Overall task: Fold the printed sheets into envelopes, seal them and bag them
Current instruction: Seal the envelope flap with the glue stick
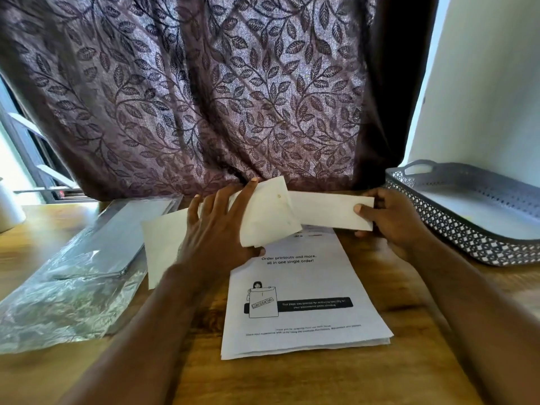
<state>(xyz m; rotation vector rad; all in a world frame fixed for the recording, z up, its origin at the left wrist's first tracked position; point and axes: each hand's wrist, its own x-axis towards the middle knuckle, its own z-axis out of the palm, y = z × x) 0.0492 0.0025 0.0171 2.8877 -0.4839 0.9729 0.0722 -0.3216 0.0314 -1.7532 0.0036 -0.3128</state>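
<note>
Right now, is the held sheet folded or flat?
Partly folded: the sheet has one flap raised by the left hand; right hand pinches its end.

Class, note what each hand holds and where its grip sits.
Both hold the white sheet: the left hand grips its folded middle, the right hand pinches its right end.

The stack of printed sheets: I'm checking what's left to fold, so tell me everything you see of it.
The stack of printed sheets is white paper with black print: a heading, a drawing, a black bar. Several leaves lie flat and unfolded on the wooden table, edges fanned at the near right corner. A folded sheet hides its far end.
</note>
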